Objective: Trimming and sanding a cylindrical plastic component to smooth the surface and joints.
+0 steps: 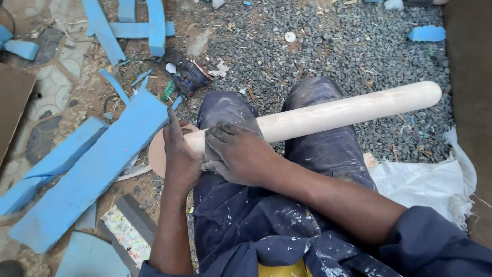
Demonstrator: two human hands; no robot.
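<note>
A long pale wooden rod point(348, 110) with a rounded far end lies across my knees, pointing up and to the right. My left hand point(179, 154) grips its near end, where a flat round wooden disc point(156, 151) shows behind the fingers. My right hand point(238, 154) presses a grey piece of sandpaper point(225, 128) around the rod just right of my left hand. Both arms cross over my paint-spattered dark blue trousers point(318, 149).
Blue foam slabs point(97, 169) and offcuts point(133, 25) lie on the ground at left. Grey gravel point(328, 46) covers the ground ahead. A white woven sack point(435, 179) lies at right. A small dark tool point(187, 77) rests near my left knee.
</note>
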